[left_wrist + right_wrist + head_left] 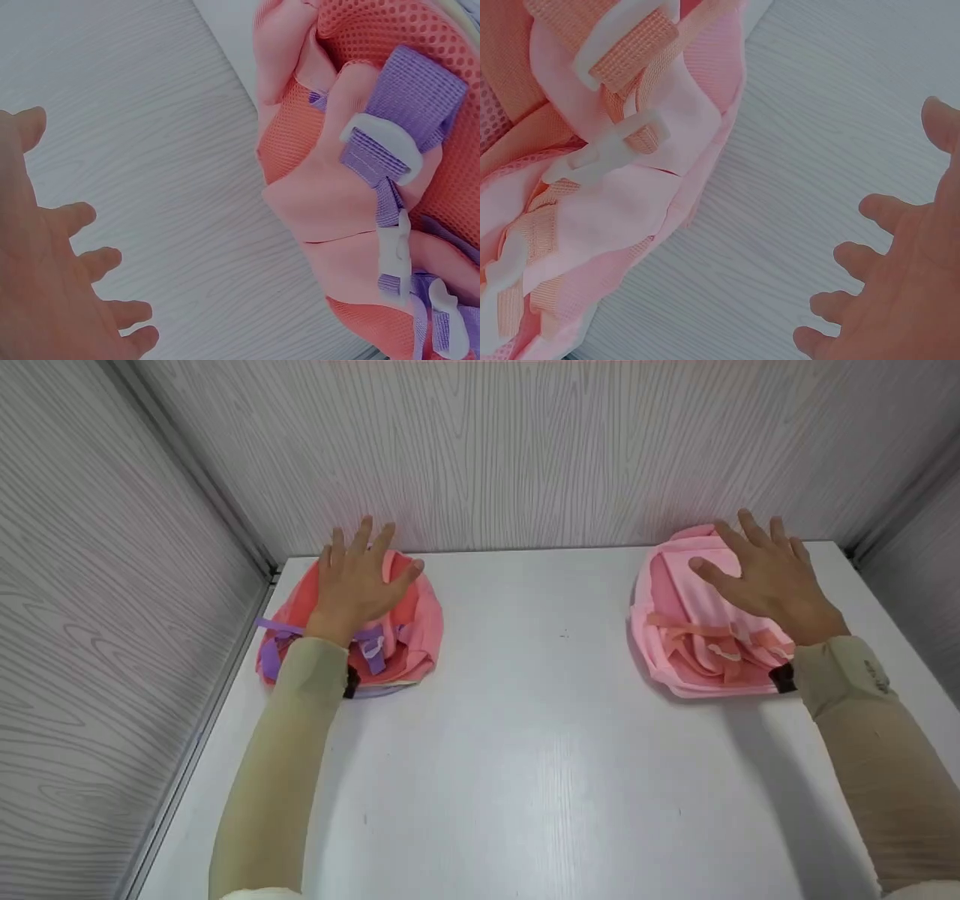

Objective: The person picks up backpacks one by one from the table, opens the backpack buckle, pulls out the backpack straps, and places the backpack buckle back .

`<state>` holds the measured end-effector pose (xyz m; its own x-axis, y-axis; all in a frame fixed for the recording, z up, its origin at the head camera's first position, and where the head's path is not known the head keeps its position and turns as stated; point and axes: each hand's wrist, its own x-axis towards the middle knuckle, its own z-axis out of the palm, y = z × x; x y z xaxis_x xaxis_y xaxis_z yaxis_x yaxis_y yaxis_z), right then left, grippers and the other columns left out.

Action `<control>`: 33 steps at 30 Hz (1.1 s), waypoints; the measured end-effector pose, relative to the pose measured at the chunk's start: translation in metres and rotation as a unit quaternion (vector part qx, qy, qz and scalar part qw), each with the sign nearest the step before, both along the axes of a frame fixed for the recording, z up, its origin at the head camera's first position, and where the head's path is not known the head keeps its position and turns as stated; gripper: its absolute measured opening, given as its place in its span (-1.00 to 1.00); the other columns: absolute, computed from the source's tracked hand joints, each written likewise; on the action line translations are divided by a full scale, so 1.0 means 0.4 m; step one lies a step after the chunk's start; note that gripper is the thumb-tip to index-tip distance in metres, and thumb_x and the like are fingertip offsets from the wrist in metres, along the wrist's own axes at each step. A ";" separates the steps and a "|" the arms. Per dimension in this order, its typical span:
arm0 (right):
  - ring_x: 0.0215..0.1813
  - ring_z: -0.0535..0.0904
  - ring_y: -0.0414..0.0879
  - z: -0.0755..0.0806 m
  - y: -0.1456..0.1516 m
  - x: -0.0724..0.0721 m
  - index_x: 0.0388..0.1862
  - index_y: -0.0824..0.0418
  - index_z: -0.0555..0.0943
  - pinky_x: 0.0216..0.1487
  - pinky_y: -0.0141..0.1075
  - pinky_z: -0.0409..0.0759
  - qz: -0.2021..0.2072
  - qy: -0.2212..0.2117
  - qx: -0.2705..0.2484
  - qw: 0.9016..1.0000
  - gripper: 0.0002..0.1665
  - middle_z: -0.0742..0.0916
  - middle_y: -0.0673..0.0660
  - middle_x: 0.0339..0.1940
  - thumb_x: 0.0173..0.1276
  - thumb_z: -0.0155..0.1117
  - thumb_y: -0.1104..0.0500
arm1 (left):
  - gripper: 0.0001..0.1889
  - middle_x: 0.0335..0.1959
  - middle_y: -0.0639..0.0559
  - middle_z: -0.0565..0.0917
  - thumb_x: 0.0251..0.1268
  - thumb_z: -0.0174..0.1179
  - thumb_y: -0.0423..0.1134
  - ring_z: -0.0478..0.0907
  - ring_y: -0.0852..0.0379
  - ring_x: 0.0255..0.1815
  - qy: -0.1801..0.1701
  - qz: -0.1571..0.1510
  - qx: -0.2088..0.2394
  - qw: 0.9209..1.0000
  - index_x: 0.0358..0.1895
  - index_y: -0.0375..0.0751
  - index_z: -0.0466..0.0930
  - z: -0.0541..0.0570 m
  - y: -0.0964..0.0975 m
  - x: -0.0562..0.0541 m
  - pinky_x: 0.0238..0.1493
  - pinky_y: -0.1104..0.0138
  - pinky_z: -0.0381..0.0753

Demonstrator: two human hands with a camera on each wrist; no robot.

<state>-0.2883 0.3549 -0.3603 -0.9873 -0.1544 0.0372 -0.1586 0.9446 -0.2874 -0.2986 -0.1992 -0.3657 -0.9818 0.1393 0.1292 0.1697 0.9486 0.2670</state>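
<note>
On the left of the table lies a coral-pink backpack (424, 622) with purple straps and white buckles, its strap side up. My left hand (356, 585) is spread above it, fingers straight and pointing to the back panel, holding nothing. A lighter pink backpack (660, 652) with peach straps (641, 56) lies on the right, also strap side up. Over its far right part my right hand (776, 577) is spread with straight fingers and holds nothing. In both wrist views the hands appear apart from the backpacks. Each hand partly covers its backpack in the head view.
The backpacks lie at the back of a white table (525, 735), near a grey wood-grain panel (510, 450). Another such panel (97, 660) rises along the left side, with a metal frame edge. A third panel (926, 562) stands at the right.
</note>
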 end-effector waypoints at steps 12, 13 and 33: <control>0.73 -0.35 0.53 0.017 0.014 0.016 0.80 0.13 -0.03 0.61 0.48 -0.43 0.002 0.024 -0.026 0.999 0.06 -0.08 0.37 0.80 0.63 -0.20 -0.49 | -0.07 0.80 -0.19 -0.10 0.52 -0.10 0.44 -0.28 -0.46 0.76 0.006 -0.004 -0.010 1.000 0.78 0.05 -0.05 0.019 0.008 0.019 0.69 -0.31 -0.28; 0.73 -0.34 0.54 0.019 0.018 0.017 0.80 0.14 -0.03 0.61 0.49 -0.41 0.001 0.026 -0.028 0.999 0.05 -0.07 0.37 0.80 0.63 -0.21 -0.48 | -0.07 0.80 -0.19 -0.09 0.52 -0.10 0.44 -0.27 -0.46 0.77 0.008 -0.004 -0.011 1.000 0.78 0.05 -0.04 0.020 0.010 0.021 0.69 -0.31 -0.26; 0.70 -0.06 0.56 -0.004 0.146 0.069 0.77 0.25 0.03 0.57 0.56 -0.18 -0.036 0.025 -0.061 0.997 -0.05 0.07 0.48 0.75 0.71 -0.17 -0.32 | -0.12 0.77 -0.14 0.08 0.57 -0.08 0.41 -0.06 -0.32 0.77 -0.003 -0.043 0.070 0.997 0.76 0.05 0.04 -0.034 0.155 0.051 0.71 -0.26 -0.13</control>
